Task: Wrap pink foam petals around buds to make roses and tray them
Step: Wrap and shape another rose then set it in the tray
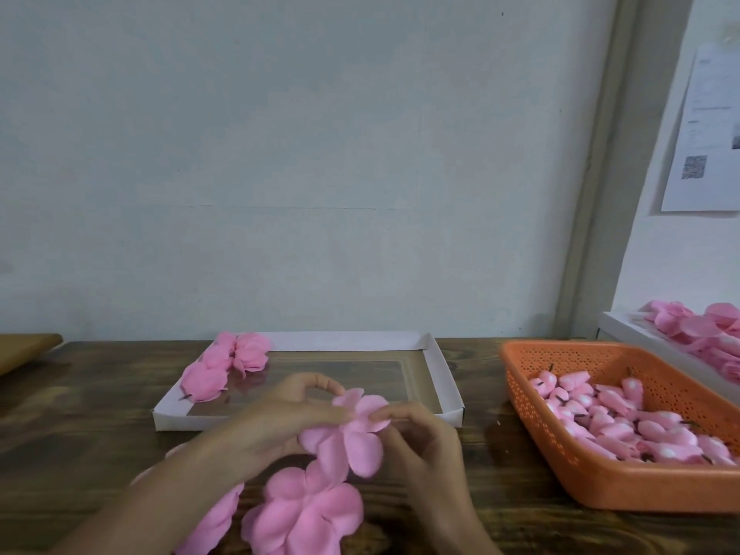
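Both hands hold one pink foam petal piece above the wooden table, just in front of the white tray. My left hand grips its left side with thumb and fingers. My right hand pinches its right edge. No bud shows inside the petals. Three finished pink roses lie in the tray's far left corner. Loose flat petal pieces lie on the table under my hands. An orange basket at the right holds several pink buds.
A white box with more pink petals stands at the far right behind the basket. A wall runs close behind the table. A brown board sits at the far left edge.
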The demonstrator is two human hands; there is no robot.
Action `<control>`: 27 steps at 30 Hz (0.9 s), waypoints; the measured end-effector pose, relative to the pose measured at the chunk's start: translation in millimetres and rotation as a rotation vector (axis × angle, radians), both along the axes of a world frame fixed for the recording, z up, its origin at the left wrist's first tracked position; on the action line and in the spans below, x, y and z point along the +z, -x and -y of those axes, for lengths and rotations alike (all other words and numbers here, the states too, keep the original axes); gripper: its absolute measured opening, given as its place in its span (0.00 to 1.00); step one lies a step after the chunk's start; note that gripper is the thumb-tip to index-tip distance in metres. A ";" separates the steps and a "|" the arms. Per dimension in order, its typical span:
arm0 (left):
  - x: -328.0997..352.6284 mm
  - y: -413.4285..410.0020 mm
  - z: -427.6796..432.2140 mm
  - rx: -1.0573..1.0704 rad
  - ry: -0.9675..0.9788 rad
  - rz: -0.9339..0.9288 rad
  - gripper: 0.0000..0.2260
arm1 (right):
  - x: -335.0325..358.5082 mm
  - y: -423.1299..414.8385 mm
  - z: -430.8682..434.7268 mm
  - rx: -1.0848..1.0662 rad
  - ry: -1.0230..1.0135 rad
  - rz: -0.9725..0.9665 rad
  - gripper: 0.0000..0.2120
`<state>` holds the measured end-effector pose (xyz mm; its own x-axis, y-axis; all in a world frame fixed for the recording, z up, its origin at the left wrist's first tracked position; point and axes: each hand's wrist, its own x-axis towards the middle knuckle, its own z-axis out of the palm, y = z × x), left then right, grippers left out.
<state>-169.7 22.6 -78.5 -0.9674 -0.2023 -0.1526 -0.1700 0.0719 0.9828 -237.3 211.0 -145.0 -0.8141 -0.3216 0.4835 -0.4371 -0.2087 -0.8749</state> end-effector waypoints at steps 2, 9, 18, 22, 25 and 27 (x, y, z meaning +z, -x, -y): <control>-4.1 2.7 -18.5 0.106 -0.002 -0.034 0.34 | 3.2 -0.1 -3.6 0.029 0.019 0.061 0.07; -18.4 8.3 -51.9 0.308 -0.105 -0.095 0.25 | 72.4 25.2 -55.5 -0.473 -0.160 -0.400 0.15; -12.5 11.6 -60.0 0.396 -0.218 -0.079 0.16 | 130.5 168.3 -139.2 -0.496 -1.459 -0.188 0.10; -26.0 16.1 -56.6 0.381 -0.205 -0.070 0.14 | 86.1 189.3 -147.0 -0.270 -1.664 -0.206 0.17; -35.4 16.6 -55.5 0.372 -0.200 -0.068 0.14 | 76.7 193.6 -147.8 -0.279 -1.598 -0.185 0.12; -38.4 18.2 -54.4 0.364 -0.210 -0.061 0.12 | 82.1 189.4 -144.9 -0.298 -1.654 -0.158 0.11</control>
